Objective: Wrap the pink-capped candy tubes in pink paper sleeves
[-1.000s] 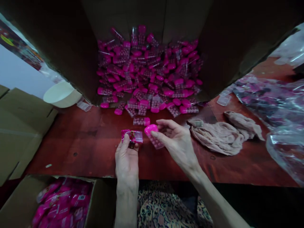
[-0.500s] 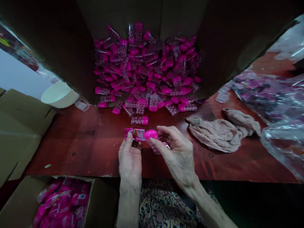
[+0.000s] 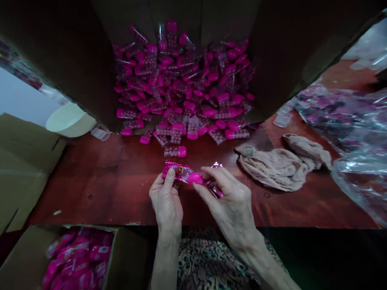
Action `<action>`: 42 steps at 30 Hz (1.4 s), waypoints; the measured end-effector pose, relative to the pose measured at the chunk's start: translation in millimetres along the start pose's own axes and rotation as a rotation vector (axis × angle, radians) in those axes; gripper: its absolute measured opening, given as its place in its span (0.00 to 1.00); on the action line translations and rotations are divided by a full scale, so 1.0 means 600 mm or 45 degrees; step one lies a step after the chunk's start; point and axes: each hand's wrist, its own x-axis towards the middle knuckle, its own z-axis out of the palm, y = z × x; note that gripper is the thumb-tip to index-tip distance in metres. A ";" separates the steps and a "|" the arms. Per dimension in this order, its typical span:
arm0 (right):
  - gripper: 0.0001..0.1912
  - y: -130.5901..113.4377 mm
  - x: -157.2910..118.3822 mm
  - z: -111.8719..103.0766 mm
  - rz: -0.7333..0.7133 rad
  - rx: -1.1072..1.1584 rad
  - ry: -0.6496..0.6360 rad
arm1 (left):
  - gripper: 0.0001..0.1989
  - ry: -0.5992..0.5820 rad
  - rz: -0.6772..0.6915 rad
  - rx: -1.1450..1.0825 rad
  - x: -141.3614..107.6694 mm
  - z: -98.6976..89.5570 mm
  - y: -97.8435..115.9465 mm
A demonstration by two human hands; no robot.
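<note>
Reddish wooden bench (image 3: 90,181) before me, with a heap of pink-capped clear tubes (image 3: 181,88) at its far side between tall cardboard flaps (image 3: 60,60). Left hand (image 3: 165,201) closed, thumb and fingers pinching a pink foil packet (image 3: 177,171) just above the bench. Right hand (image 3: 231,205) also closed, gripping a pink tube cap (image 3: 195,178) that touched the packet's end; a strip of pink wrapper (image 3: 216,189) showed beneath those fingers. One loose tube (image 3: 175,151) lay just beyond my hands. Beige cloth (image 3: 276,167) lay to the right, beside crumpled plastic sheeting (image 3: 359,173). Below the bench edge, at lower left, stood an open carton (image 3: 130,257) of pink packets (image 3: 78,257).
</note>
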 end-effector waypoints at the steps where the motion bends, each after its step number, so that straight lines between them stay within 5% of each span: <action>1: 0.10 0.001 -0.001 -0.001 0.045 0.037 -0.005 | 0.07 0.004 -0.021 -0.005 0.000 -0.001 0.000; 10: 0.12 0.020 -0.006 -0.002 0.351 0.338 -0.033 | 0.07 -0.097 -0.195 -0.031 0.006 -0.006 -0.001; 17: 0.11 0.022 -0.005 -0.008 0.350 0.283 0.000 | 0.07 -0.158 -0.272 0.041 0.009 -0.010 -0.004; 25: 0.18 0.021 0.002 -0.008 0.929 1.013 -0.152 | 0.07 -0.156 -0.163 0.068 0.004 -0.006 -0.004; 32: 0.17 0.022 -0.011 -0.003 0.791 0.822 -0.151 | 0.06 -0.132 -0.062 0.138 -0.009 -0.003 -0.012; 42: 0.16 0.019 -0.002 -0.015 0.925 1.048 -0.154 | 0.10 -0.272 -0.261 0.087 -0.029 0.006 -0.004</action>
